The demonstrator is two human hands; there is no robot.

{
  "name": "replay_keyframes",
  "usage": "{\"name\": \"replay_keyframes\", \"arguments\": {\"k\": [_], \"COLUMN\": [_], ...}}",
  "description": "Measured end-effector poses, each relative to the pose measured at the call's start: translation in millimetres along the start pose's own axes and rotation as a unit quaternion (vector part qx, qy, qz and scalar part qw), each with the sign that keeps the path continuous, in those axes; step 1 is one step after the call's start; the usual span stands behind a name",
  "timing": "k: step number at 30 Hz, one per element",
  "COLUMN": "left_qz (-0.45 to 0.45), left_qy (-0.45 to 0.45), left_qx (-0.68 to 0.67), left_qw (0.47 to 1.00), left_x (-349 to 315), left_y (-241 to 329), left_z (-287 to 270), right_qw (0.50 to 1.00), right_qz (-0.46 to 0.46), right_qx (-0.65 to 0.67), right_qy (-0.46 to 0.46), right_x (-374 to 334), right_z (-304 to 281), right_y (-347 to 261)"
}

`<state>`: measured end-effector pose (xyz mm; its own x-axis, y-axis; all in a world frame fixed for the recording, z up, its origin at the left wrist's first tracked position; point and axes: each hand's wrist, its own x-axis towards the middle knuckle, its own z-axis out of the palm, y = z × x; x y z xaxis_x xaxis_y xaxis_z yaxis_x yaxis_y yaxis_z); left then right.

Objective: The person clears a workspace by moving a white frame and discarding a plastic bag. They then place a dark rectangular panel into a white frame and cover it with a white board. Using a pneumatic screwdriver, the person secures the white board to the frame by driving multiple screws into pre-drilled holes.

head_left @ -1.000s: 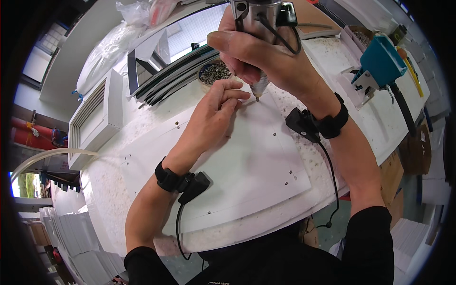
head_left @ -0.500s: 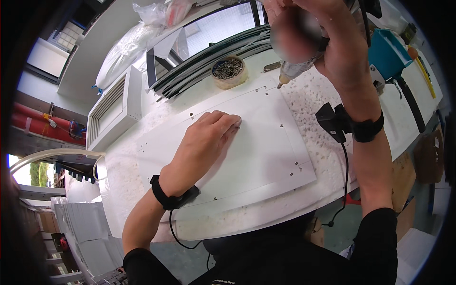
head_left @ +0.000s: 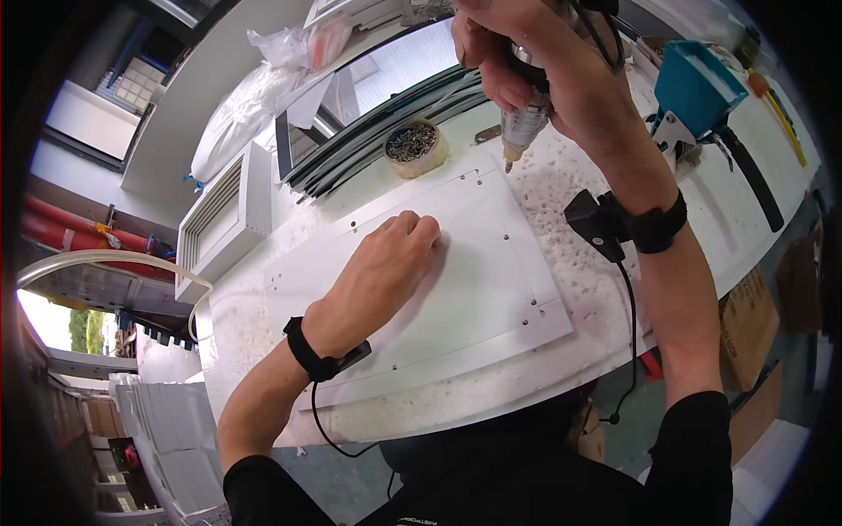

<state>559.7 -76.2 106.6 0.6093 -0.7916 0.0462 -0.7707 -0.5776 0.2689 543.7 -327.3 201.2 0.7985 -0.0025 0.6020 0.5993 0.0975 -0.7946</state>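
A flat white panel (head_left: 478, 294) with small dark fasteners along its edges lies before me on a pitted white foam sheet (head_left: 605, 302). My left hand (head_left: 377, 267) rests on the middle of the panel, fingers curled in; anything inside them is hidden. Above the panel's far right corner, my right hand (head_left: 583, 83) grips a power screwdriver (head_left: 526, 123), partly covered by my fingers. Its narrow tip points down beside that corner, apart from the panel as far as I can see. A round tub (head_left: 430, 167) full of small metal fasteners stands just beyond the panel.
A white slatted frame (head_left: 254, 197) stands at the left, and dark strips (head_left: 351, 149) lie behind the tub. At the right are a teal hopper-shaped tool (head_left: 693, 88) with a black handle and a yellow-handled tool (head_left: 785, 127). A pale hose (head_left: 114, 256) curves at far left.
The view has shifted slightly. My right hand has moved left, and the screwdriver hangs more upright. My left fingers look more curled on the panel.
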Motion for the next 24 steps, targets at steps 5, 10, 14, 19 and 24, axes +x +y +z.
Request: {"name": "replay_keyframes", "arguments": {"k": [5, 10, 14, 19, 24], "left_qz": [0.010, -0.043, -0.042, -0.029, -0.079], "left_qy": [0.030, 0.005, 0.059, 0.166, 0.215], "left_qx": [0.007, -0.042, -0.069, -0.071, -0.081], "left_qw": [0.999, 0.998, 0.995, 0.983, 0.970], "left_x": [-5, -1, 4, 45, 45], "left_y": [-3, -5, -14, -27, -50], "left_z": [8, 5, -5, -41, -52], "right_qw": [1.000, 1.000, 1.000, 1.000, 0.999], "right_qz": [-0.022, 0.024, 0.002, 0.015, 0.028], "right_qx": [0.003, -0.011, -0.004, -0.006, 0.002], "right_qy": [-0.012, 0.012, -0.002, 0.007, 0.016], "right_x": [3, 5, 4, 3, 4], "right_z": [-5, -5, -7, -9, 1], "right_y": [8, 9, 8, 7, 2]}}
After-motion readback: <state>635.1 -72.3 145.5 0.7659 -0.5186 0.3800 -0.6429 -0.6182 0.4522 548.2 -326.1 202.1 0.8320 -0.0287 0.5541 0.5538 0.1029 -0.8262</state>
